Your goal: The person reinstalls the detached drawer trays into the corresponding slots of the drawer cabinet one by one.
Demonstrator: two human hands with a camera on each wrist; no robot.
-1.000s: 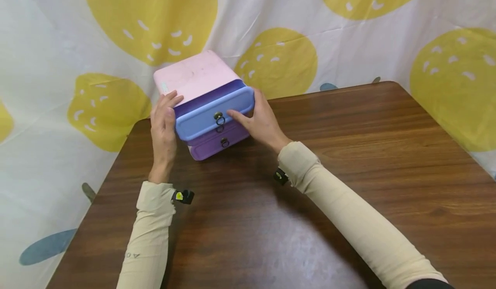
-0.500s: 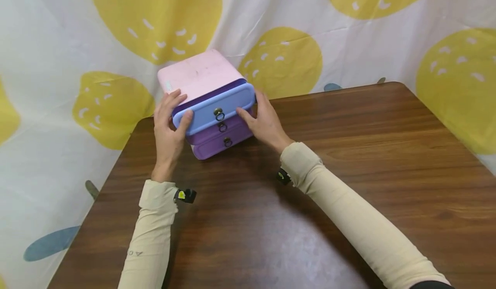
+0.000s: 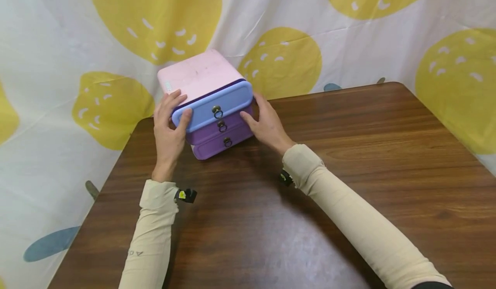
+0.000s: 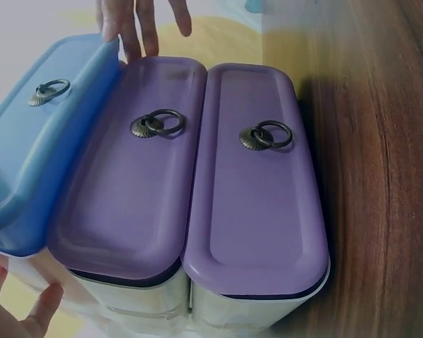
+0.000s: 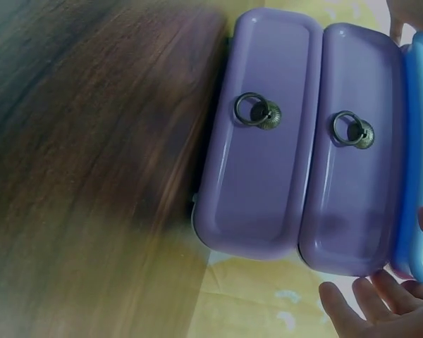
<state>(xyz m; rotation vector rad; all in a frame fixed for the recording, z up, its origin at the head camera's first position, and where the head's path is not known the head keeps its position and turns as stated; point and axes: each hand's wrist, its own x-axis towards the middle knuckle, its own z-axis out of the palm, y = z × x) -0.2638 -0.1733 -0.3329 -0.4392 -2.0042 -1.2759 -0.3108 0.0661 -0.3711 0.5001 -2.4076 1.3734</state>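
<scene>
A small drawer cabinet with a pink case (image 3: 197, 71) stands at the table's back left, its front angled toward me. Its top drawer is blue (image 3: 236, 96) and juts slightly beyond the two purple drawers below, the middle one (image 4: 130, 197) and the bottom one (image 4: 268, 211). Each front carries a bronze ring pull. My left hand (image 3: 166, 138) lies at the left corner, thumb against the blue front and fingers over the case's top edge. At the right end, my right hand (image 3: 270, 125) has its fingers extended along the side and its thumb near the blue front's lower corner.
The brown wooden table (image 3: 329, 160) stretches to the right and toward me. Close behind it hangs a white curtain (image 3: 279, 4) with yellow fruit prints. Black straps show at both sleeve cuffs.
The blue drawer has slid back into the case, narrowing the gap above it. My left thumb has moved onto its front, and my right thumb has drawn away from the ring pull.
</scene>
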